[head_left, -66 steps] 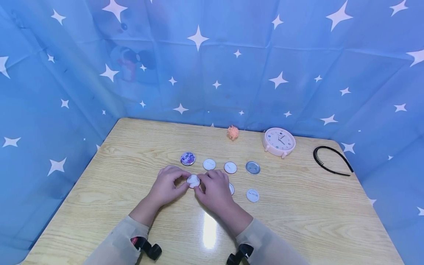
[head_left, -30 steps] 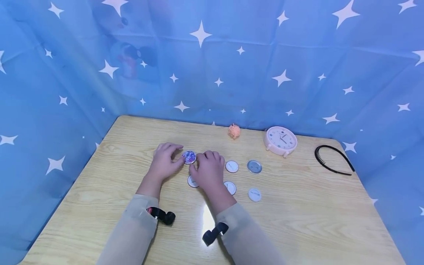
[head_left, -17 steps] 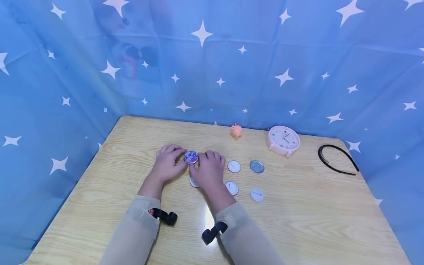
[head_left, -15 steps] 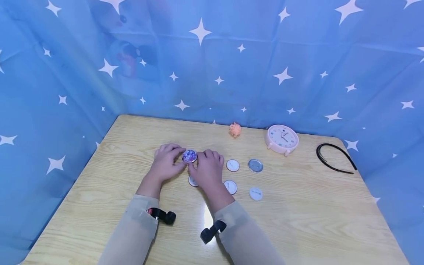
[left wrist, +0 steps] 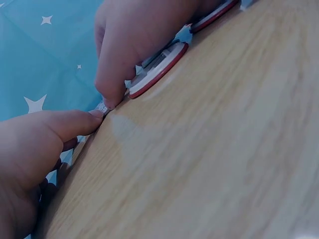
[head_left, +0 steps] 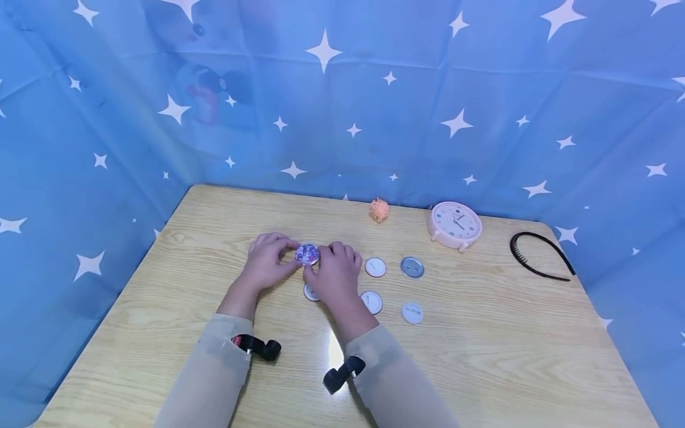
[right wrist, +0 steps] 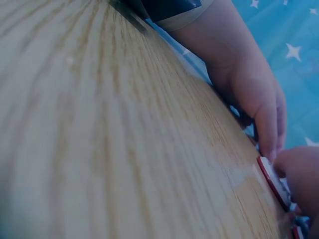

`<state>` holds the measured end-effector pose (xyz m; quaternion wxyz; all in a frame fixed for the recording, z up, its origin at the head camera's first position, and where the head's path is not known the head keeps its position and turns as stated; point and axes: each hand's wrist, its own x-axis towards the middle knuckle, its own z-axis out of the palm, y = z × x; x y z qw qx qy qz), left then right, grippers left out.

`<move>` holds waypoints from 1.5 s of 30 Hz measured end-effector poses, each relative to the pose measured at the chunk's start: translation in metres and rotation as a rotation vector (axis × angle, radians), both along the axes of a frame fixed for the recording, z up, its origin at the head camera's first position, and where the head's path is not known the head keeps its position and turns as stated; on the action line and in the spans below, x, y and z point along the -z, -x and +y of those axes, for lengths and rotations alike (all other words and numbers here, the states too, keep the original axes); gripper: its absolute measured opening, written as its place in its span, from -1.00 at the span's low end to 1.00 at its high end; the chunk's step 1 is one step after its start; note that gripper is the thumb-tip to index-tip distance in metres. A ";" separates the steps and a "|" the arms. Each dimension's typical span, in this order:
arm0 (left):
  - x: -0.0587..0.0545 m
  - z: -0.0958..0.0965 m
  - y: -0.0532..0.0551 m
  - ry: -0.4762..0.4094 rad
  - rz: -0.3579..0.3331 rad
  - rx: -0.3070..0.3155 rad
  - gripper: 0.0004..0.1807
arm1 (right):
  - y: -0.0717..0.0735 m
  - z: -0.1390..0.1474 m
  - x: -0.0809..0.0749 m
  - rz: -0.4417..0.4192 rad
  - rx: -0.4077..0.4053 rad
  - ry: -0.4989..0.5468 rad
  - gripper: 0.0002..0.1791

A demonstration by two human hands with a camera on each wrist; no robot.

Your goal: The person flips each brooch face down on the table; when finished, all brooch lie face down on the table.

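Observation:
A round purple-patterned pin badge (head_left: 307, 254) lies between my two hands in the head view, picture side up. My left hand (head_left: 266, 261) pinches its left edge between thumb and forefinger. From the other side my right hand (head_left: 337, 274) grips the right edge with thumb and fingers. Just below sits a white-backed badge (head_left: 311, 292), partly covered by the right hand. The left wrist view catches only a sliver of the held badge (left wrist: 102, 107) at the fingertips. Near the right hand there, a red-rimmed badge (left wrist: 159, 69) rests on the wood.
Right of the hands lie more white-backed badges (head_left: 376, 267) and a silver-backed badge (head_left: 412, 268), pins showing. Farther back on the wooden table (head_left: 481, 356) are an orange fuzzy ball (head_left: 379, 210), a pink clock (head_left: 455, 226) and a black headband (head_left: 519, 255). A blue star curtain (head_left: 257, 107) stands behind.
Both hands have left the lower white-backed badge and moved up to the purple one, now held from both sides. Over the last half second they have barely moved.

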<state>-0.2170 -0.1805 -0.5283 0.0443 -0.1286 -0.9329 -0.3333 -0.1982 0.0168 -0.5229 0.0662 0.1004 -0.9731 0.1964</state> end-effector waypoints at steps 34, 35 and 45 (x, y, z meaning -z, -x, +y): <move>0.003 0.003 -0.003 -0.238 0.042 -0.058 -0.76 | 0.000 -0.001 -0.001 0.187 -0.052 0.132 -0.53; 0.003 0.003 -0.003 -0.248 0.043 -0.057 -0.77 | 0.000 -0.001 -0.001 0.183 -0.052 0.132 -0.53; 0.006 0.003 -0.002 -0.273 0.050 -0.048 -0.82 | -0.002 0.001 -0.001 0.224 -0.069 0.149 -0.52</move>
